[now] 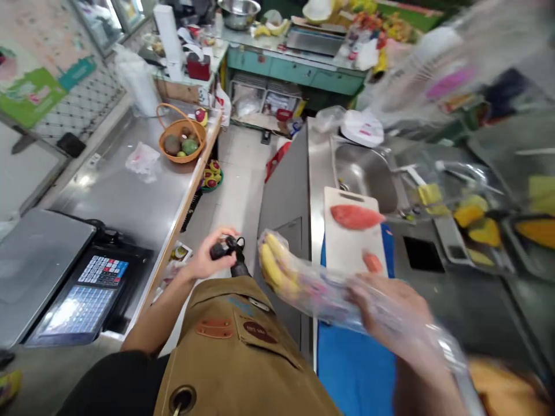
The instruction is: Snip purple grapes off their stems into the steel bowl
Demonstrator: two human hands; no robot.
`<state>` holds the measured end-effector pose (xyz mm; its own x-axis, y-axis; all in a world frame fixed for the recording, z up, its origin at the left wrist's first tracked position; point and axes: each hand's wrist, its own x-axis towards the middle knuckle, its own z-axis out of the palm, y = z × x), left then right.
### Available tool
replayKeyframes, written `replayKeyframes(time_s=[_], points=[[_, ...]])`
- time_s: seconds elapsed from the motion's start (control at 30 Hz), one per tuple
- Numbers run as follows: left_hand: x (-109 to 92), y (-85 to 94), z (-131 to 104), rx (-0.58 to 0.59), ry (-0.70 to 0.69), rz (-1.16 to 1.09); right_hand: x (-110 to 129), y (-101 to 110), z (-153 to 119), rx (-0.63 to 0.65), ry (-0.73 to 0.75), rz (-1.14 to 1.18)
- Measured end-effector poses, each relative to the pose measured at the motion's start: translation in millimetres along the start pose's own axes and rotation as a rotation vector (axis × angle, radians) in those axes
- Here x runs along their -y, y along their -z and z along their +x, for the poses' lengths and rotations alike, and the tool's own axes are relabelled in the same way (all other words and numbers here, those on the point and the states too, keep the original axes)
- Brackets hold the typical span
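Note:
My left hand is closed around a small black device, in front of the brown apron. On the right, my right hand grips a clear plastic bag, blurred by motion. Yellow bananas lie in the bag's far end, which hangs over the gap between the counters. Just beyond this hand is a white cutting board with a red piece of fruit and a smaller piece on it.
A scale with a keypad stands on the left counter. Farther along it is an orange basket of fruit. At the right are a metal sink, a blue cloth and cut yellow fruit. A teal counter crosses the back.

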<state>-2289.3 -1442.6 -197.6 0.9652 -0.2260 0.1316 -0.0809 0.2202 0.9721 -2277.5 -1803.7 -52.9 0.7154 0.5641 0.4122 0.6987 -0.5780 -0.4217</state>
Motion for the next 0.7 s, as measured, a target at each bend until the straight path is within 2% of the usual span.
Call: replayKeyframes(time_s=[0.07,0.13,0.2,0.27,0.33,0.4,0.47,0.53,0.63,0.7], points=[[-24.2,-4.4,40.3,0.099,-0.149,0.221,-30.3,-49.4,69.4,0.021,0.179,0.154],[-42.4,2.0,79.1,0.179,-0.256,0.398,-56.1,-92.5,130.7,0.084,0.322,0.295],[-51.9,16.4,112.4,0.245,-0.272,0.519,-79.3,-123.9,184.3,0.143,0.444,0.365],[-53.3,33.7,139.4,0.207,-0.208,0.596,-100.2,-146.2,235.0,0.193,0.521,0.381],[-49.1,52.0,161.8,0.005,-0.126,0.658,-116.3,-166.2,287.9,0.26,0.548,0.376],[-41.4,72.7,181.0,-0.311,-0.06,0.675,-125.7,-189.1,343.6,0.375,0.517,0.347],[-30.8,97.5,197.4,-0.616,-0.001,0.619,-131.2,-217.0,397.3,0.526,0.449,0.285],[-16.8,125.8,210.9,-0.86,0.046,0.493,-139.6,-248.9,441.6,0.685,0.423,0.22],[8.6,167.8,227.4,-1.184,0.07,0.281,-171.4,-297.0,482.7,0.893,0.413,0.18],[25.7,190.8,236.9,-1.396,0.05,0.191,-206.3,-323.8,495.8,0.926,0.37,0.258]])
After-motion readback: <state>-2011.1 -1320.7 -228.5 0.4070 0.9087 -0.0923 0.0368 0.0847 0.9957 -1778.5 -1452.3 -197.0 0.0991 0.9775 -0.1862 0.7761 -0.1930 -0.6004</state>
